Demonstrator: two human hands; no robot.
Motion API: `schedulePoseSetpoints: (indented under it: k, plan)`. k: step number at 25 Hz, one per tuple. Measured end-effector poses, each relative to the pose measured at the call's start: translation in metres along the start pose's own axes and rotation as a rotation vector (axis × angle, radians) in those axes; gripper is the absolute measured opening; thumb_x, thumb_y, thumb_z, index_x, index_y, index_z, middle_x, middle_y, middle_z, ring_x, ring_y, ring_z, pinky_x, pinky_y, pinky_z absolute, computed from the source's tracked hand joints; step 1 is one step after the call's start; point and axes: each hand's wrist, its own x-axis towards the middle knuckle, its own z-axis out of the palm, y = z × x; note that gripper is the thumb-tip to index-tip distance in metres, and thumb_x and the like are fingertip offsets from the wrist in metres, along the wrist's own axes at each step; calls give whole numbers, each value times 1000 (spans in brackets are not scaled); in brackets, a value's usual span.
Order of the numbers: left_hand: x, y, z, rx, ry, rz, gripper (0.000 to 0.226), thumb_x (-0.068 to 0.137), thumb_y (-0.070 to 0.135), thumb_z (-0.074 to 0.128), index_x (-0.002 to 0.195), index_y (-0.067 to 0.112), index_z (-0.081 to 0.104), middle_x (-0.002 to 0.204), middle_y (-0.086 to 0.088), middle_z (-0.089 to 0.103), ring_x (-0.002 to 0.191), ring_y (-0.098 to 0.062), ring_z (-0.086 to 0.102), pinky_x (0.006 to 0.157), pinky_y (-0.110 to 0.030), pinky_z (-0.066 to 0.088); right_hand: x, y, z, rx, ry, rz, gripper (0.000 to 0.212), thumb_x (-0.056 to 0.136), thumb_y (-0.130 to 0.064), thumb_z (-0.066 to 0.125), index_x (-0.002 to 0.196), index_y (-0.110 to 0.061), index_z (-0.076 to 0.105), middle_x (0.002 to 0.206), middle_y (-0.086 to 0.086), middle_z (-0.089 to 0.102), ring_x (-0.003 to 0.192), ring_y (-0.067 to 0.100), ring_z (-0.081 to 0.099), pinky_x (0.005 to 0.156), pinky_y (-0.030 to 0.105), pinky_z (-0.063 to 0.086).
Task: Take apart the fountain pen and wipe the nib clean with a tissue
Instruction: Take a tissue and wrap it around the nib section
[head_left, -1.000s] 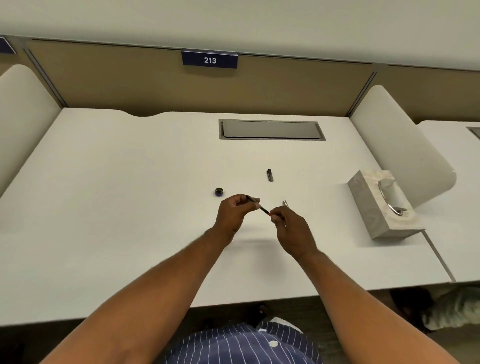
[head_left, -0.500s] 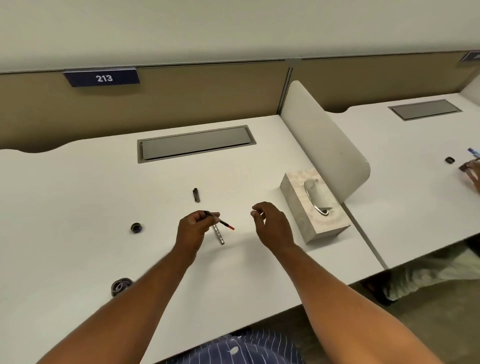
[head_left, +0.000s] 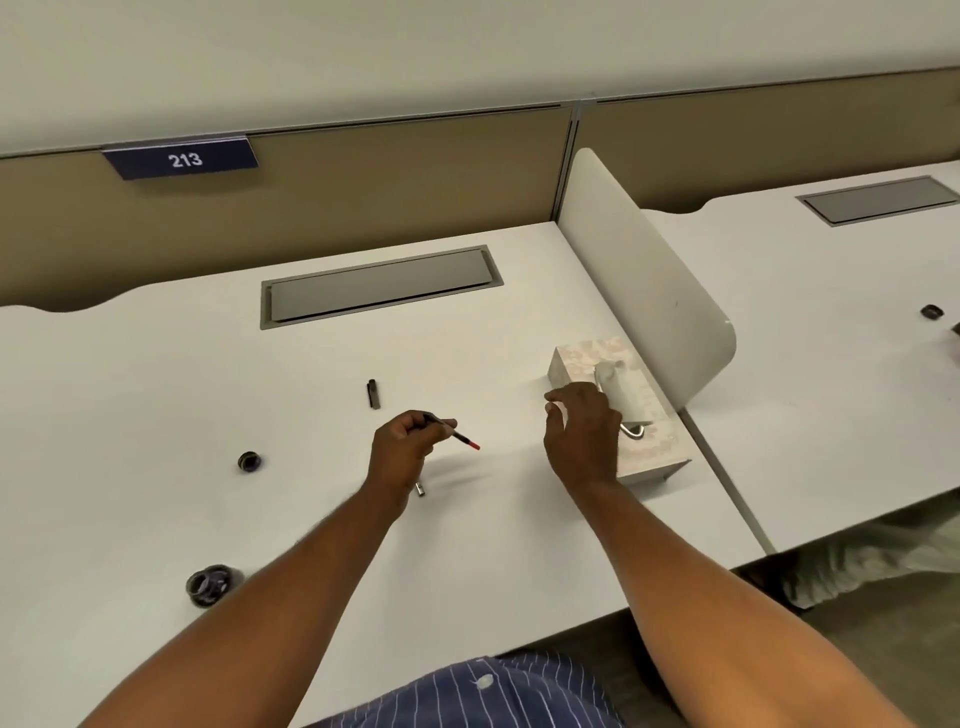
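Right hand, fingers loosely spread w/ nothing held, is poised over the tissue box, partly hiding its slot. Left hand pinches the thin pen section, red tip aimed toward the right hand; nib can't be made out. Risks, as judged: box may be dragged if a tissue is pulled one-handed; ink may be smeared on the table if the tip is lowered. Metal pen part, just beside the left wrist, could be knocked & rolled. Dark cap piece lies beyond the left hand; small round item well to its left.
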Motion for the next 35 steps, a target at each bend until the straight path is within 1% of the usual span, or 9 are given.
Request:
schedulePoseSetpoints:
  k: [4,7,10,13,17,21,24,30,35]
  plan:
    - [-2,0,7,12,10,-2,8,85,6,71,82,14,70,99,-1,81,101,-16,69,93,-39,49,9,21,-12,-177,89,152,32,85,-15,67,115,-26,68,147,5,49,136,27,44,107,48,31]
    - [-4,-1,11,19,11,1,8,85,7,71,82,14,69,99,0,81,106,-19,69,93,-40,49,13,35,-17,-254,55,275,36,87,-16,68,123,-21,67,148,8,49,143,29,36,114,54,24]
    - [-6,-2,14,17,6,8,6,85,7,71,84,13,70,99,0,81,114,-24,68,93,-40,49,12,40,-20,-267,71,275,35,87,-13,68,121,-20,67,126,3,64,133,27,46,112,55,29]
    - [-7,0,14,4,5,19,7,84,7,71,83,13,69,99,-1,81,116,-27,67,91,-38,48,11,37,-24,-201,175,244,33,85,-6,66,115,-19,70,119,2,66,122,27,55,106,49,32]
    - [-11,4,12,-33,-4,29,11,78,15,76,84,13,67,99,-6,81,118,-31,66,90,-38,48,21,28,-26,42,282,155,29,85,3,60,103,-15,73,107,4,70,102,29,66,88,41,46]
    - [-15,7,9,-35,9,50,16,69,19,79,81,15,68,95,-11,80,112,-32,69,88,-37,48,19,-10,-15,393,114,158,28,90,1,61,115,-9,67,114,8,70,107,22,63,93,24,45]
    - [-19,9,2,-18,18,62,13,69,17,79,80,14,73,93,-11,80,105,-29,72,87,-37,48,11,-45,3,495,-5,166,22,87,-6,70,108,-11,67,101,2,70,94,20,65,87,30,52]
    - [-32,10,-28,9,60,62,10,79,7,74,88,10,78,91,5,79,84,-4,68,86,-28,46,-15,-122,32,677,-345,208,13,81,-16,79,82,-17,66,78,-6,70,74,11,66,70,27,55]
    - [-45,16,-65,-49,121,34,9,72,15,76,80,20,76,90,-4,75,91,-16,66,87,-36,46,-29,-163,47,812,-532,166,8,83,-3,73,85,-11,74,80,1,75,76,14,72,74,33,59]
